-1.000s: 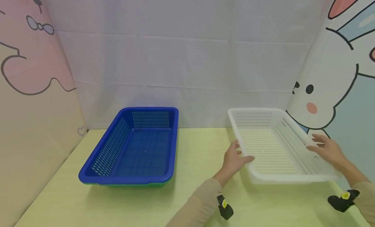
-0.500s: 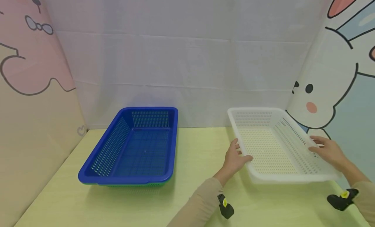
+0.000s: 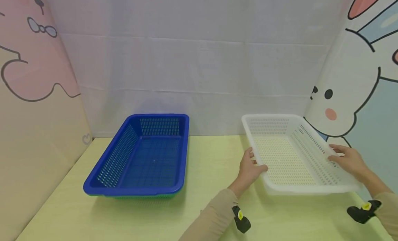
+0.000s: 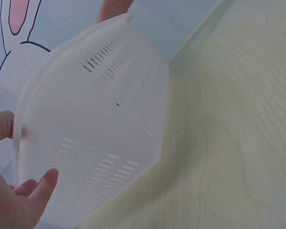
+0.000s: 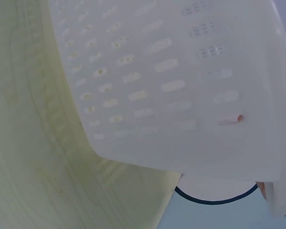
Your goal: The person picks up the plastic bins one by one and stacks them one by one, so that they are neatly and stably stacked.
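Wood-grain table [image 3: 214, 168]: white basket [image 3: 286, 161] at right; at left, seemingly, green basket [image 3: 161, 196], mostly hidden under blue basket [image 3: 152, 161].

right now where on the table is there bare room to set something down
The table is bare between the blue basket and the white basket, beyond the left sleeve. More bare surface lies in front of the blue basket and along its left side. The right side is crowded: the left hand and right hand hold the white basket.
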The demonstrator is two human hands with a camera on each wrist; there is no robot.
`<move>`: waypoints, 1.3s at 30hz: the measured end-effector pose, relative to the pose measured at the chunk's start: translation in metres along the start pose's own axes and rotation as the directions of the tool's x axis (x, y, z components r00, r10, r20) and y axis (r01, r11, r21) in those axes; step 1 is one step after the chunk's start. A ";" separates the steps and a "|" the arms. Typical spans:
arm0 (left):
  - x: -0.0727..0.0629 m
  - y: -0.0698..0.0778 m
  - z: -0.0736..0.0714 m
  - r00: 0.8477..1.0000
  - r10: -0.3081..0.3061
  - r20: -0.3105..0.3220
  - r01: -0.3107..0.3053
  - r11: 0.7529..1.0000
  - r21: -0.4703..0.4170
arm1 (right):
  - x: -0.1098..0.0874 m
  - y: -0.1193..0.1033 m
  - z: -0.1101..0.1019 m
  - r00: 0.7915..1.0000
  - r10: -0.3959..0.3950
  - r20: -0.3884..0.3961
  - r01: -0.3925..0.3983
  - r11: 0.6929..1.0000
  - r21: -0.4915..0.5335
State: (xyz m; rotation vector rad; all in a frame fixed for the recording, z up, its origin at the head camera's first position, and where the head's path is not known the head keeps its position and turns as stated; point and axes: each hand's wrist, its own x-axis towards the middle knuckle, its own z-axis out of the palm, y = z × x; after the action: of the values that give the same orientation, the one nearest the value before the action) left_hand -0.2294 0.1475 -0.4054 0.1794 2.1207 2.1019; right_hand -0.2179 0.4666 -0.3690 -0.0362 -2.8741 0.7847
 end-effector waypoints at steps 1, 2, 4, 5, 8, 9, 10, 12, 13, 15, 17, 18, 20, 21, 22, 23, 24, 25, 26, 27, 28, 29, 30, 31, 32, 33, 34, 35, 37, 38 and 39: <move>0.000 0.000 -0.001 1.000 -0.002 -0.001 0.002 1.000 0.008 | 0.000 -0.001 0.000 1.000 -0.005 -0.004 0.005 1.000 -0.005; 0.000 0.001 -0.002 1.000 -0.002 -0.002 0.002 1.000 0.017 | 0.001 -0.002 0.000 1.000 -0.009 -0.009 0.008 1.000 -0.009; 0.001 0.001 -0.003 1.000 0.000 -0.006 0.000 1.000 0.030 | 0.001 -0.004 -0.001 1.000 -0.015 -0.020 0.015 1.000 -0.014; 0.000 0.001 -0.003 1.000 -0.001 -0.007 0.001 0.999 0.038 | 0.002 -0.005 -0.001 1.000 -0.015 -0.024 0.014 1.000 -0.020; 0.000 0.003 -0.004 1.000 -0.005 -0.016 0.006 0.998 0.063 | 0.003 -0.008 -0.001 1.000 -0.006 -0.031 0.005 1.000 -0.027; -0.001 0.004 -0.005 1.000 -0.003 -0.020 0.004 0.997 0.075 | 0.003 -0.009 -0.001 1.000 -0.002 -0.028 0.001 1.000 -0.025; -0.001 0.006 -0.005 1.000 -0.001 -0.027 0.004 0.996 0.084 | 0.003 -0.009 -0.001 1.000 0.002 -0.027 -0.003 1.000 -0.024; -0.002 0.009 -0.007 0.999 -0.006 -0.037 0.010 0.994 0.113 | 0.004 -0.010 -0.001 1.000 0.004 -0.023 -0.005 1.000 -0.023; -0.002 0.011 -0.008 0.999 0.000 -0.040 0.005 0.992 0.127 | 0.005 -0.010 -0.002 1.000 0.000 -0.023 0.000 1.000 -0.020; -0.002 0.015 -0.012 0.999 0.007 -0.040 -0.001 0.988 0.153 | 0.005 -0.012 -0.002 1.000 -0.006 -0.027 0.005 1.000 -0.018; -0.001 0.019 -0.017 0.999 0.010 -0.033 -0.004 0.984 0.178 | 0.005 -0.015 -0.002 1.000 -0.010 -0.027 0.010 1.000 -0.007; 0.000 0.021 -0.020 1.000 0.014 -0.026 -0.009 0.982 0.188 | 0.005 -0.017 -0.003 1.000 -0.013 -0.023 0.013 1.000 0.005; 0.002 0.024 -0.026 1.000 0.015 -0.011 -0.012 0.980 0.200 | 0.004 -0.021 -0.003 1.000 -0.015 -0.023 0.015 1.000 0.019; 0.003 0.026 -0.029 1.000 0.015 -0.005 -0.014 0.979 0.203 | 0.004 -0.024 -0.003 1.000 -0.014 -0.018 0.015 0.999 0.031; 0.004 0.027 -0.032 1.000 0.017 0.001 -0.017 0.978 0.206 | 0.004 -0.026 -0.003 1.000 -0.013 -0.016 0.014 0.999 0.039; 0.005 0.029 -0.035 1.000 0.018 0.006 -0.019 0.978 0.210 | 0.004 -0.029 -0.002 1.000 -0.011 -0.014 0.011 0.999 0.049; 0.005 0.030 -0.038 1.000 0.019 0.010 -0.021 0.978 0.209 | 0.004 -0.032 -0.002 1.000 -0.004 -0.015 0.005 0.998 0.057; 0.006 0.032 -0.041 1.000 0.021 0.013 -0.023 0.977 0.211 | 0.005 -0.034 -0.002 1.000 -0.002 -0.020 0.003 0.998 0.061; 0.006 0.033 -0.044 1.000 0.022 0.014 -0.024 0.977 0.211 | 0.006 -0.037 -0.001 1.000 0.002 -0.025 0.000 0.998 0.064; 0.006 0.034 -0.047 1.000 0.023 0.018 -0.026 0.977 0.210 | 0.006 -0.040 0.000 1.000 0.008 -0.026 -0.006 0.997 0.075; 0.006 0.035 -0.049 0.999 0.024 0.021 -0.028 0.977 0.210 | 0.006 -0.042 0.000 0.999 0.012 -0.031 -0.009 0.997 0.081; 0.006 0.037 -0.052 0.999 0.024 0.025 -0.029 0.978 0.208 | 0.006 -0.044 0.001 0.999 0.016 -0.030 -0.013 0.996 0.092; 0.006 0.038 -0.054 0.999 0.027 0.030 -0.033 0.978 0.207 | 0.006 -0.046 0.001 0.999 0.014 -0.034 -0.011 0.996 0.094; 0.006 0.040 -0.057 0.999 0.028 0.034 -0.034 0.977 0.209 | 0.006 -0.048 0.002 0.999 0.012 -0.041 -0.008 0.996 0.092; 0.006 0.042 -0.060 0.999 0.031 0.040 -0.038 0.977 0.209 | 0.006 -0.049 0.002 0.999 0.016 -0.038 -0.012 0.995 0.098; 0.006 0.043 -0.063 0.998 0.034 0.046 -0.043 0.976 0.214 | 0.006 -0.051 0.002 0.999 0.019 -0.035 -0.015 0.995 0.103; 0.006 0.045 -0.066 0.998 0.036 0.050 -0.047 0.974 0.222 | 0.007 -0.053 0.002 0.999 0.027 -0.029 -0.023 0.994 0.109; 0.006 0.047 -0.069 0.998 0.038 0.053 -0.050 0.972 0.230 | 0.007 -0.055 0.002 0.999 0.034 -0.024 -0.031 0.993 0.116; 0.006 0.050 -0.075 0.997 0.040 0.061 -0.054 0.968 0.244 | 0.008 -0.059 0.003 0.999 0.047 -0.018 -0.045 0.991 0.126; 0.007 0.051 -0.078 0.997 0.043 0.066 -0.058 0.967 0.249 | 0.009 -0.061 0.003 0.999 0.051 -0.014 -0.048 0.991 0.125; 0.007 0.053 -0.081 0.997 0.041 0.070 -0.058 0.965 0.256 | 0.010 -0.062 0.002 0.999 0.052 -0.016 -0.050 0.992 0.119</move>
State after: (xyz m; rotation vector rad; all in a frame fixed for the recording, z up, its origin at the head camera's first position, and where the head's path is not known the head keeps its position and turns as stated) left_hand -0.2530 0.0698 -0.3523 0.3278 2.3676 1.8102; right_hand -0.2265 0.4122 -0.3381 -0.1021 -2.8135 0.9577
